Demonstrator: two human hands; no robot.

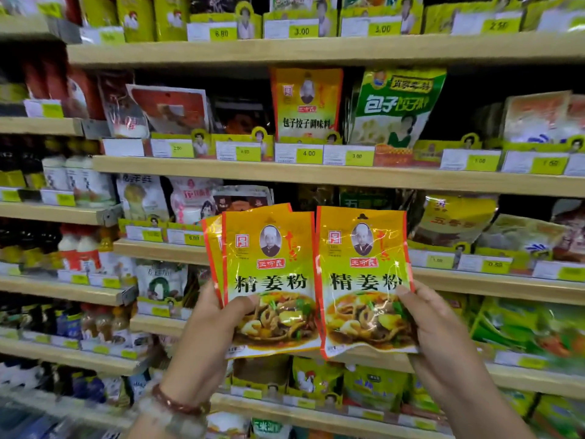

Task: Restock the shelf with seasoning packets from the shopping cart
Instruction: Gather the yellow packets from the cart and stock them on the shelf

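I hold yellow-and-orange seasoning packets upright in front of the shelves. My left hand [209,337] grips a small stack of packets [269,264] by the lower left corner, thumb across the front; edges of others show behind the front one. My right hand [440,337] grips a single matching packet [364,274] by its lower right side, thumb on the front. The two front packets sit side by side, edges touching. The shopping cart is out of view.
Wooden shelves [285,172] run in tiers across the view, filled with seasoning bags behind yellow price tags. A similar yellow packet [305,103] stands two tiers up. Bottles [79,248] fill the left shelving.
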